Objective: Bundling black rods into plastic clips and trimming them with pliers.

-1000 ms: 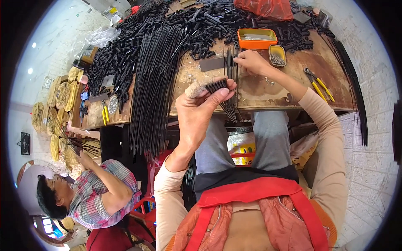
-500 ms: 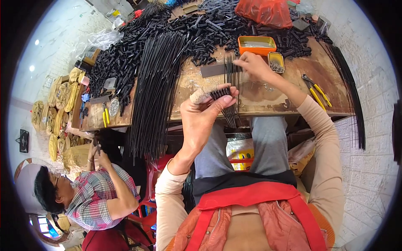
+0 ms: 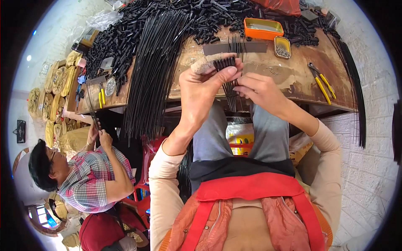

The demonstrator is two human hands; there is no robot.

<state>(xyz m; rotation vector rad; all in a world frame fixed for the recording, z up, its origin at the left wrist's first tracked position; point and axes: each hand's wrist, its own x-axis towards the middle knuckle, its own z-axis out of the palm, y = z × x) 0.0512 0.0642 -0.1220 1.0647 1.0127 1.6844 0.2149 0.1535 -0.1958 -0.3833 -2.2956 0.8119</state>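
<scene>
My left hand point(image 3: 196, 94) is closed around a bunch of thin black rods point(image 3: 230, 97). Their thick, dark ends stand side by side in a row point(image 3: 225, 62) above my thumb. A tan wrap point(image 3: 205, 63) covers the index finger. The rods stick out above and below my grip, over the table's front edge. Close on the right, my right hand point(image 3: 263, 93) has its fingers pinched together beside the rods; what lies between the fingertips is too small to make out.
Heaps of black tubular parts point(image 3: 209, 21) and a long bundle of black rods point(image 3: 155, 79) cover the table's back and left. An orange tray point(image 3: 264, 35), a tin of small metal pieces point(image 3: 282, 51) and yellow-handled pliers point(image 3: 321, 85) lie right. A co-worker point(image 3: 90, 175) sits at left.
My right hand has come from beside the orange tray down toward me, to the rods at my left hand. The left hand keeps its hold. The co-worker now holds up thin rods.
</scene>
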